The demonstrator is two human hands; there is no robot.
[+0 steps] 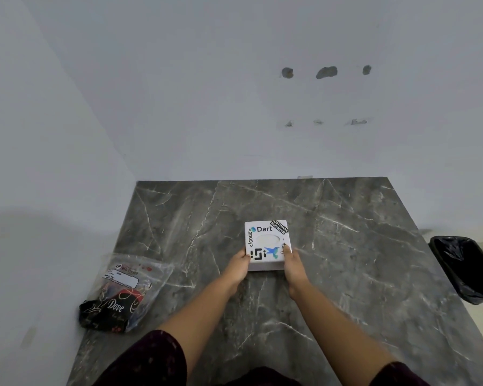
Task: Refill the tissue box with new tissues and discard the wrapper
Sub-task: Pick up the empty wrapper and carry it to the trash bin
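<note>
A big grey stone table (pixel 332 246) fills the lower half of the frame, under a plain white wall (pixel 207 93). A black bin (pixel 463 268) sits at the right edge of the frame. A tissue pack (pixel 123 293) in a see-through wrapper lies flat on the table at the lower left. The small white tissue box (pixel 267 245) with stickers sits near the middle. The left hand (pixel 236 267) grips its near left corner and the right hand (pixel 290 264) grips its near right corner, fingers pressed on the sides
</note>
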